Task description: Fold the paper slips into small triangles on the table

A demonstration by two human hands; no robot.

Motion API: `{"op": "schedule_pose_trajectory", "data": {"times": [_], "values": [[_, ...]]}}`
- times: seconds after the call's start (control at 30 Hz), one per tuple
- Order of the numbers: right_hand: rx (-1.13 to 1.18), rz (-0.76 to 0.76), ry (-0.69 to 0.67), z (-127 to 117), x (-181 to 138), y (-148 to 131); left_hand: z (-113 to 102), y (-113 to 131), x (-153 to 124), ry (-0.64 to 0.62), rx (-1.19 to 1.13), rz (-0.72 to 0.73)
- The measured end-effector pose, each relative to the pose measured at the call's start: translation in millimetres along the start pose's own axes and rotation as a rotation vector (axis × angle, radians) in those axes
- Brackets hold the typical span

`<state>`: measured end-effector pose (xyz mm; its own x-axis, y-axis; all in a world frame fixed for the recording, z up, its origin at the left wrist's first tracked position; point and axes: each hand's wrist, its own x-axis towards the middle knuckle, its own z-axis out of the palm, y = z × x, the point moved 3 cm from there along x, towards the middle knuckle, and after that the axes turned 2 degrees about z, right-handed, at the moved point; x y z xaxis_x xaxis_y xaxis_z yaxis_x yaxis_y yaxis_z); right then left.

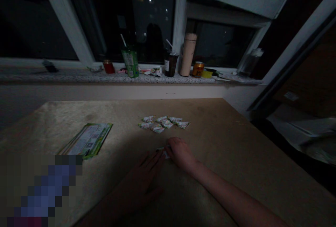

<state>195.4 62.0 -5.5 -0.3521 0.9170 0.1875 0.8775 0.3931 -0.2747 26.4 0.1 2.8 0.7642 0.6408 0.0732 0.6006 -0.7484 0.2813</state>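
— What are the hands doing?
— The right hand [180, 152] pinches a small paper piece [162, 151] on the counter [223, 139]; the left hand [145, 176] lies spread flat beside it.
— Anything around?
— Folded wrappers [162, 123] just beyond, leaflets [88, 140] to the left, bottles [130, 62] on the windowsill [65, 76].

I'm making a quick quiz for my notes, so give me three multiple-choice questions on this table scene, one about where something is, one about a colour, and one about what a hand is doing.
1. Where does the cluster of small folded wrappers lie?
A. on the windowsill
B. on the table beyond the hands
C. on the leaflets

2. What colour is the bottle with the straw?
A. green
B. blue
C. white

3. What is the right hand doing?
A. lifting the flask
B. resting open and flat
C. pinching a small white piece

Answers: B, the wrappers sit past the fingers on the table; A, its body is green; C, the fingers close on the piece beside the left hand.
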Motion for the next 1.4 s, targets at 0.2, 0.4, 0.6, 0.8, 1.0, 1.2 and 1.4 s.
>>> {"op": "schedule_pose_trajectory", "data": {"times": [0.2,0.4,0.6,0.8,1.0,1.2,1.4], "values": [[-0.011,0.004,-0.01,-2.9,0.4,-2.0,1.2,-0.9,0.4,0.022,-0.006,0.011],[-0.042,-0.005,-0.009,-1.6,1.8,-1.2,1.0,-1.4,1.2,0.042,0.005,0.004],[-0.059,-0.022,0.011,0.0,2.3,-0.5,-1.5,0.2,3.6,0.028,0.004,-0.004],[-0.05,-0.003,-0.012,-0.8,3.1,-1.0,-2.1,-1.5,2.7,0.024,0.008,-0.033],[-0.058,0.006,0.001,1.8,3.9,-0.4,1.1,-5.2,1.6,0.048,0.003,-0.012],[-0.09,-0.016,0.006,5.2,4.6,0.2,5.0,-7.7,1.4,0.032,0.053,-0.013],[-0.124,-0.04,0.016,6.5,4.2,0.2,7.5,-8.8,0.0,0.02,0.058,-0.015]]}}
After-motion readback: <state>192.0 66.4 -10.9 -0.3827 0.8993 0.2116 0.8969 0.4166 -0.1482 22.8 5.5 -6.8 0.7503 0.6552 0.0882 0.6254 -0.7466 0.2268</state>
